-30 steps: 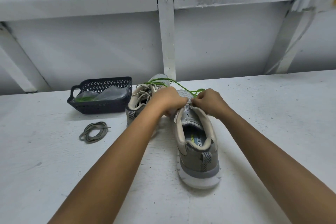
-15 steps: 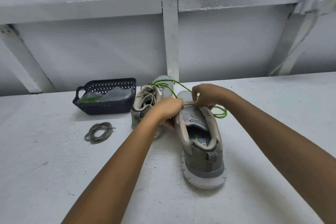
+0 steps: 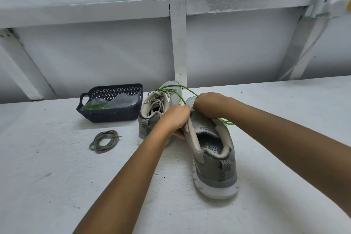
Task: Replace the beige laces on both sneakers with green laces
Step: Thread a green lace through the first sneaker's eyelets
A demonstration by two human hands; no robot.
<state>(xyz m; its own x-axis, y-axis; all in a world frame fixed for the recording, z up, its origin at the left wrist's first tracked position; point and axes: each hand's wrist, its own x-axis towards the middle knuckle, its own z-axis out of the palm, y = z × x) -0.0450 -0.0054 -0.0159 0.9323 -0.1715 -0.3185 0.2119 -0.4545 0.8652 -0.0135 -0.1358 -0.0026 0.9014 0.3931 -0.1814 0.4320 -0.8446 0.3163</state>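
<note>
Both hands are at the front of the near grey-and-beige mesh sneaker (image 3: 212, 150), which sits heel-toward-camera on the white painted counter (image 3: 57, 186). Left hand (image 3: 175, 118) is pinched shut at the eyelet row w/ fingers curled in tight, apparently on the lace, tho the exact contact is hidden. Right hand (image 3: 209, 104) is curled over the tongue area; its grip is closed too, and the thin bright green lace (image 3: 175, 95) runs out from under it — one loop arcs up over the other shoe, another tail pokes out right of the near sneaker. So green is going into this shoe now, early-to-mid threading by my guess; eyelets are covered, can't count them.

Behind it, touching or nearly so, the second grey sneaker w/ beige laces (image 3: 157, 104) is still fully laced in beige — untouched. On the counter to the left lies a coiled beige-grey lace (image 3: 104, 141), so one old lace is already out. The dark blue plastic basket (image 3: 114, 116) holds a clear bag w/ more green lace (image 3: 93, 106) inside. Roughly: one removal done, one relace underway, whole second shoe left.
</note>
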